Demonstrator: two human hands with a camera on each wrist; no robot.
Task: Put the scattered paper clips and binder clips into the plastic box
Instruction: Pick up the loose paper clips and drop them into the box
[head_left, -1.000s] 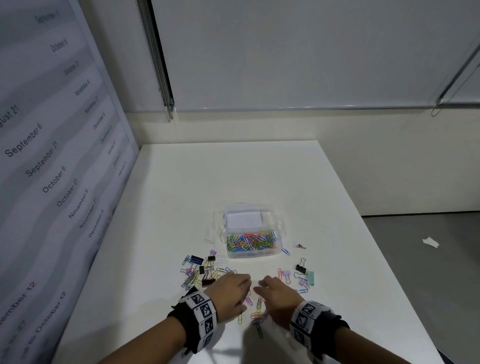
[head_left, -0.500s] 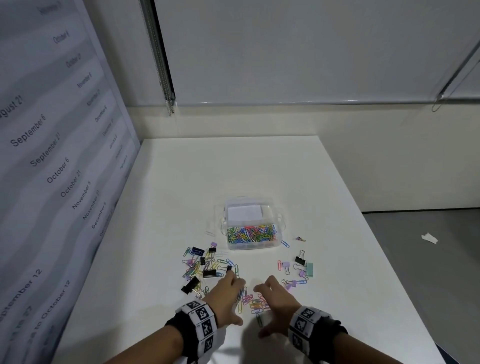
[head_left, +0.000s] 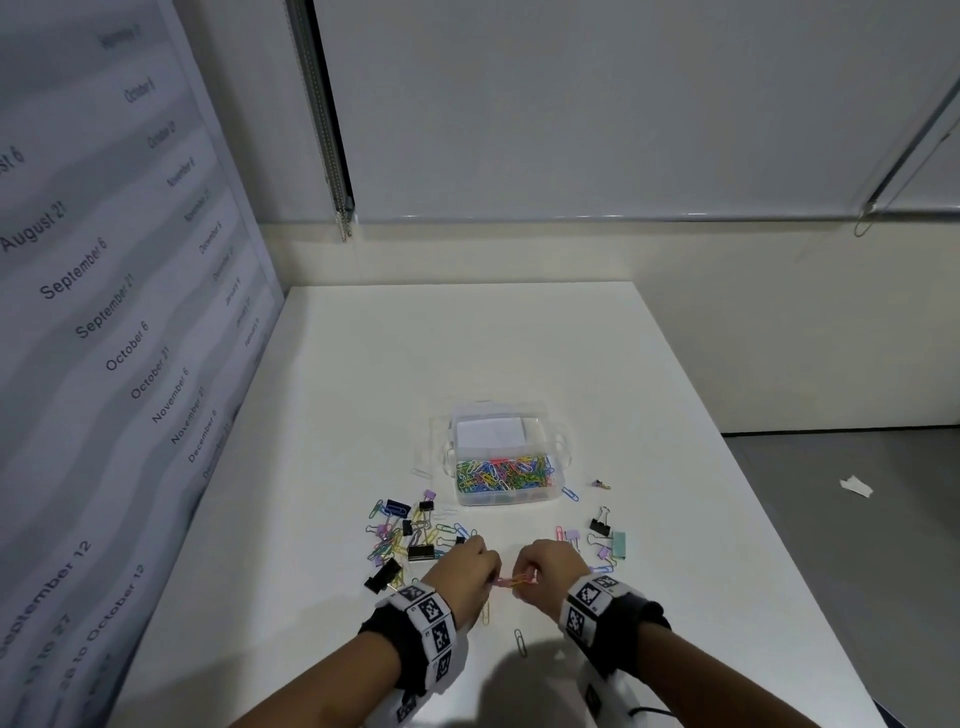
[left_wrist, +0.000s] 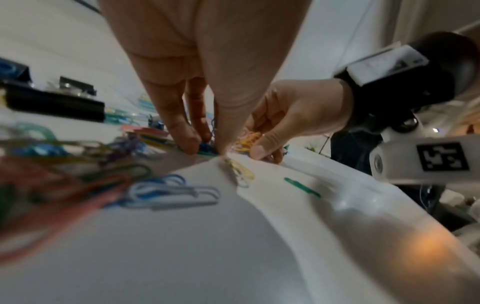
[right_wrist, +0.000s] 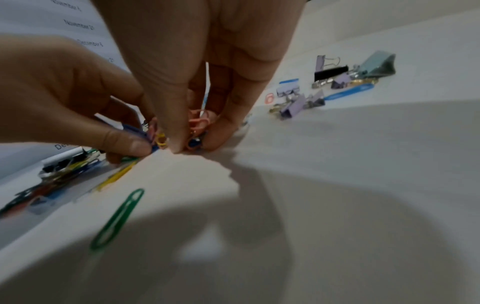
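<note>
I see both hands low over the white table (head_left: 519, 353), knuckles nearly meeting. The left hand (head_left: 465, 574) and right hand (head_left: 550, 571) have their fingers curled down, pinching a small bunch of coloured paper clips (head_left: 511, 581) that bridges the gap between them. In the right wrist view, the right fingertips (right_wrist: 179, 144) press pink and orange clips against the table, and the left thumb closes on blue and purple ones just beside them. The bunch runs side to side, from one hand's fingertips to the other's.

The plastic box (head_left: 506, 460) sits straight ahead of the fingertips, well apart from them, open on top and already holding many clips. I judge the coming move is a forward carry, and neither hand looks clearly nearer to the box.

Left of the left fingers lies a cluster of loose clips and black binder clips (head_left: 421, 552). Right of the right fingers lie purple, black and mint binder clips (head_left: 618, 544). Behind the fingers, toward the wrists, a green paper clip (right_wrist: 118, 218) lies alone, its long axis pointing roughly at the fingertips. The wrist views are blurred, so I cannot tell how many clips each hand holds.
</note>
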